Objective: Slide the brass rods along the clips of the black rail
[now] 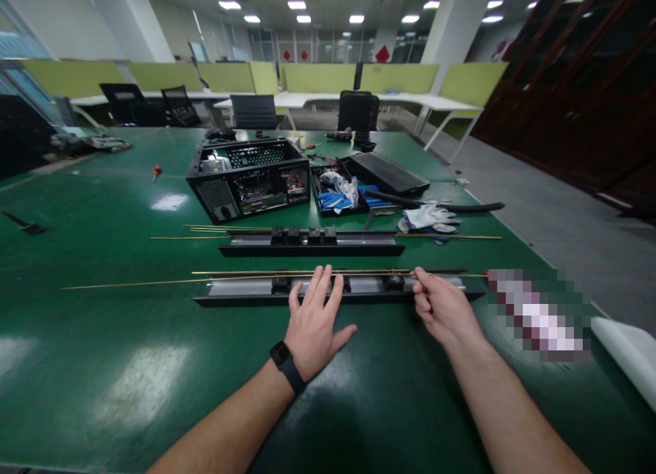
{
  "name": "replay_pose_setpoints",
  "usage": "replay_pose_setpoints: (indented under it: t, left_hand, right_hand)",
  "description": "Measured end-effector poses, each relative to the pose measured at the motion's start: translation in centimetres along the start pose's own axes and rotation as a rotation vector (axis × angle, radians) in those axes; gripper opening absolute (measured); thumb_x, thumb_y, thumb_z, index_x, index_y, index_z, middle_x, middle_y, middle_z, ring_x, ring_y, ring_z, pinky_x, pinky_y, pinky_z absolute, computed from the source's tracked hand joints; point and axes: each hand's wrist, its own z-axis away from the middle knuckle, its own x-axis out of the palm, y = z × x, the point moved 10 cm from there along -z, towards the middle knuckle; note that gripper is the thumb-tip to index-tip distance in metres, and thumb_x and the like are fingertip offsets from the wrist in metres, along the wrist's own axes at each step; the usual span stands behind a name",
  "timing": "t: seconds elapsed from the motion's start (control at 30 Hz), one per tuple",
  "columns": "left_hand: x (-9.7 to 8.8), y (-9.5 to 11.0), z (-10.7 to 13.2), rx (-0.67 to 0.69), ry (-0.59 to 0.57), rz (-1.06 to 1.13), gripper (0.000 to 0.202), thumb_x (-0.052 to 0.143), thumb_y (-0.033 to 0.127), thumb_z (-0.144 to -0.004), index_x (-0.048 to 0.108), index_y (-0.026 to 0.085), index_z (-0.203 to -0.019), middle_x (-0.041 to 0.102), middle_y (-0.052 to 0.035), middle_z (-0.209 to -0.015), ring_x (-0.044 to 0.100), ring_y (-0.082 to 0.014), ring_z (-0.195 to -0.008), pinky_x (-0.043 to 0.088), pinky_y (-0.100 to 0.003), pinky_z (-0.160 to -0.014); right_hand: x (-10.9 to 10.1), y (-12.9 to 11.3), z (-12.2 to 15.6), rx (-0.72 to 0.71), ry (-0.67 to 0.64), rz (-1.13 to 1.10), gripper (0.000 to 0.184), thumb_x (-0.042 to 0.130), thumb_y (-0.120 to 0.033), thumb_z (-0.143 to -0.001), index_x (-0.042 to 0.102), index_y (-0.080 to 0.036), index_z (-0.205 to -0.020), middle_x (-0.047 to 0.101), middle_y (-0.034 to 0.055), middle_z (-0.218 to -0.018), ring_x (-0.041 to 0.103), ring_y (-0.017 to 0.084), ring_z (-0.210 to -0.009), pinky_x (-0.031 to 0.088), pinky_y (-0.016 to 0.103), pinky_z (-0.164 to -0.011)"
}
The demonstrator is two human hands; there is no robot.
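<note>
My right hand (443,309) pinching a rod (374,274), its length running left along the rail (246,287), my left hand (316,324) spread over it, contact hidden

A broad green table (76,371) with a glossy top reflects patches of light. Across its near middle lies a long black-edged channel (246,301), and just beyond, roughly parallel, a shorter channel (307,251). Farther back, left of centre, sits an open black computer case (251,184), with a shallow black tray (316,197) beside its right end. A whitish glove (430,218) rests right of that; a small orange-red item (156,171) lies far left.
</note>
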Motion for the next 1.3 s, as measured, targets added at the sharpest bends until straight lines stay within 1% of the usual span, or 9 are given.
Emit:
replay_pose_setpoints:
  t: [0.13,0.23,0.4,0.53,0.63,0.97,1.07,1.17,1.3]
  left_hand:
    - [0.0,0.0,0.0,0.003,0.012,-0.007,0.082,0.066,0.050,-0.085,0.033,0.018,-0.153,0.023,-0.0162,-0.163,0.021,-0.0323,-0.151,0.023,-0.056,-0.116]
    - [0.1,0.0,0.0,0.003,0.011,-0.007,0.082,0.065,0.049,-0.086,0.033,0.018,-0.153,0.023,-0.0163,-0.163,0.020,-0.0321,-0.151,0.023,-0.056,-0.116]
    - [0.2,-0.1,0.0,-0.006,0.005,0.000,0.082,0.065,0.050,-0.085,0.033,0.018,-0.153,0.021,-0.0153,-0.164,0.019,-0.0316,-0.151,0.022,-0.056,-0.116]
    - [0.1,-0.1,0.0,-0.003,0.008,0.004,0.080,0.064,0.050,-0.086,0.034,0.017,-0.153,0.021,-0.0155,-0.164,0.020,-0.0319,-0.151,0.023,-0.056,-0.116]
    - [0.1,0.0,0.0,0.001,0.007,0.007,0.081,0.064,0.049,-0.086,0.033,0.017,-0.153,0.021,-0.0157,-0.164,0.020,-0.0318,-0.151,0.022,-0.056,-0.116]
    - [0.0,0.0,0.0,0.002,0.002,0.016,0.080,0.064,0.048,-0.087,0.033,0.016,-0.153,0.022,-0.0152,-0.163,0.020,-0.0308,-0.151,0.021,-0.055,-0.117]
    - [0.0,0.0,0.0,0.003,0.002,0.015,0.081,0.065,0.049,-0.086,0.033,0.017,-0.153,0.021,-0.0150,-0.164,0.020,-0.0310,-0.151,0.021,-0.055,-0.116]
    - [0.1,0.0,0.0,0.002,0.004,0.009,0.081,0.065,0.051,-0.086,0.033,0.017,-0.153,0.021,-0.0143,-0.164,0.020,-0.0308,-0.151,0.022,-0.054,-0.117]
    - [0.1,0.0,-0.1,0.000,0.000,0.005,0.081,0.064,0.051,-0.087,0.033,0.016,-0.153,0.019,-0.0141,-0.164,0.018,-0.0303,-0.152,0.022,-0.054,-0.116]
  right_hand:
    - [-0.5,-0.2,-0.1,0.000,0.033,-0.033,0.025,0.082,-0.031,-0.075,0.063,-0.015,-0.079,0.055,-0.0046,-0.056,0.038,0.003,-0.031,0.024,0.012,-0.022]
    - [-0.6,-0.4,-0.1,-0.008,0.040,-0.031,0.026,0.082,-0.033,-0.076,0.064,-0.015,-0.080,0.057,-0.0035,-0.056,0.038,0.004,-0.031,0.023,0.013,-0.022]
    - [0.9,0.4,0.3,0.025,-0.053,0.033,0.030,0.084,-0.037,-0.073,0.065,-0.014,-0.079,0.064,0.0012,-0.063,0.036,0.002,-0.030,0.022,0.013,-0.021]
    - [1.3,0.6,0.5,0.013,-0.059,0.064,0.032,0.086,-0.036,-0.070,0.063,-0.014,-0.070,0.063,0.0015,-0.061,0.035,0.002,-0.030,0.021,0.013,-0.021]
    - [1.3,0.7,0.4,0.024,-0.056,0.045,0.031,0.086,-0.034,-0.069,0.063,-0.014,-0.068,0.061,0.0002,-0.059,0.034,0.002,-0.030,0.022,0.013,-0.021]
    - [-0.1,0.1,0.2,0.023,0.022,-0.035,0.023,0.084,-0.028,-0.073,0.067,-0.014,-0.079,0.055,-0.0034,-0.057,0.037,0.003,-0.032,0.024,0.012,-0.021]
    - [-0.2,0.0,0.0,0.000,0.021,-0.030,0.026,0.084,-0.031,-0.072,0.066,-0.014,-0.080,0.057,-0.0033,-0.057,0.037,0.003,-0.031,0.024,0.012,-0.021]
    - [-0.1,0.2,-0.2,-0.018,0.002,0.003,0.032,0.085,-0.037,-0.071,0.066,-0.013,-0.081,0.061,-0.0007,-0.060,0.037,0.003,-0.030,0.022,0.013,-0.021]
    - [0.3,0.3,-0.1,-0.022,-0.021,0.083,0.036,0.088,-0.039,-0.068,0.062,-0.014,-0.073,0.063,0.0004,-0.062,0.037,0.003,-0.028,0.020,0.014,-0.020]
